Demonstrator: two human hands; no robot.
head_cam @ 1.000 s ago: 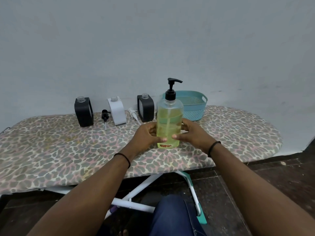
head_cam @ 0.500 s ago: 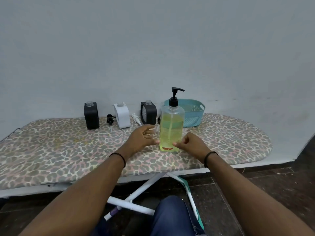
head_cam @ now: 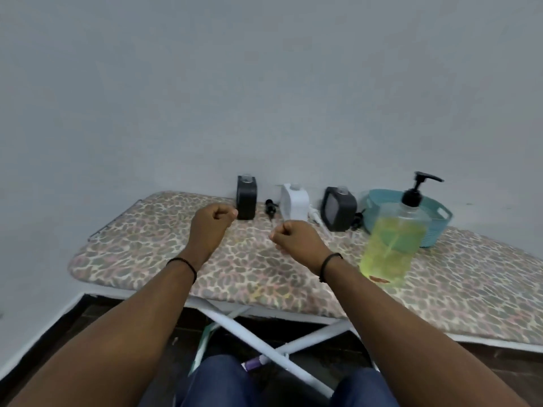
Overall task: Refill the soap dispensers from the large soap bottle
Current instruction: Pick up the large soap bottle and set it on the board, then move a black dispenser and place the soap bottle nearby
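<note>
- The left hand (head_cam: 212,221) hovers over the board (head_cam: 152,245), with its fingers curled into a fist that holds nothing.
- The right hand (head_cam: 293,237) hovers just beside it, at its 3 o'clock; its fingers are also curled together and it holds nothing.
- Both hands are well apart from the bottle (head_cam: 392,248).
- The bottle stands upright on the board, at 3 o'clock from the right hand; it holds yellow-green soap to about two thirds and its black pump is on.
- The left black dispenser (head_cam: 246,198) stands at the far edge of the board, at 1 o'clock from the left hand, with its neck open.
- The white dispenser (head_cam: 294,204) stands at 12 o'clock from the right hand, also without a pump.
- The right black dispenser (head_cam: 339,208) stands at 1 o'clock from the right hand, near the bottle.
- A black pump (head_cam: 270,207) lies between the left black dispenser and the white one.
- A white pump (head_cam: 316,218) lies between the white dispenser and the right black one.
- A teal basket (head_cam: 437,223) stands behind the bottle, at its 1 o'clock.
- Each wrist wears a thin black band.
</note>
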